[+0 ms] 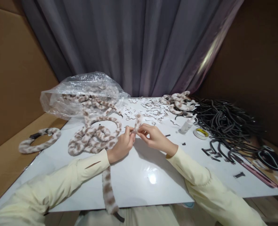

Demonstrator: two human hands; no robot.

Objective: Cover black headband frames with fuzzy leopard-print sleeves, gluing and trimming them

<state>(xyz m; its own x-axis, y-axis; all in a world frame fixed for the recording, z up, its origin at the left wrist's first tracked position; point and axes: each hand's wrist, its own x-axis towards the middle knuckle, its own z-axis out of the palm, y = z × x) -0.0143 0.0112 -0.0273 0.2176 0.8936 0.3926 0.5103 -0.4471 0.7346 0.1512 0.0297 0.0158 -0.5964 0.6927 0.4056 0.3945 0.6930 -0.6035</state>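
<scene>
My left hand (123, 145) and my right hand (154, 137) meet above the middle of the white table. Both pinch a spotted plush piece (138, 121), whose fuzzy end sticks up between the fingertips. The exact grip point is partly hidden by the fingers. Coils of spotted plush cord (89, 141) lie to the left of my left hand. Below my left wrist a plush strip (109, 191) with a black tip hangs over the table's front edge.
A clear plastic bag (82, 94) of plush cords sits back left, a plush ring (40, 146) far left. Small metal pieces (150, 108) lie scattered behind my hands. At right are a white bottle (187, 125), a tape roll (201, 134) and black cords (226, 122).
</scene>
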